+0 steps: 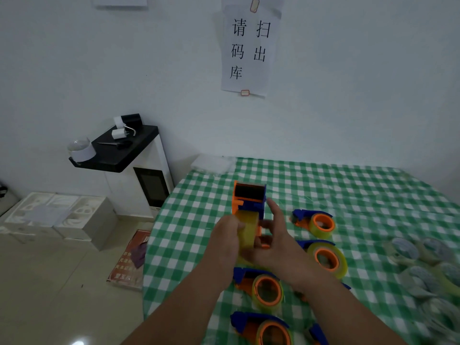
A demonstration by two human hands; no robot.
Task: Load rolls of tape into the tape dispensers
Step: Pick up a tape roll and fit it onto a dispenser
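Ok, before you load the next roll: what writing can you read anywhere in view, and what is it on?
"请扫码出库": large black characters in two columns on the white paper sign taped to the wall.
Red booklet on the floor beside the table: pale characters, too blurred to read.
Tape dispensers, such as the held tape dispenser, and the tape roll: no lettering that I can see.

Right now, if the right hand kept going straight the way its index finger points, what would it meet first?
The right hand points up and away; its index fingertip sits right beside the dispenser, so the dispenser's blue side likely comes first, though depth is unclear.
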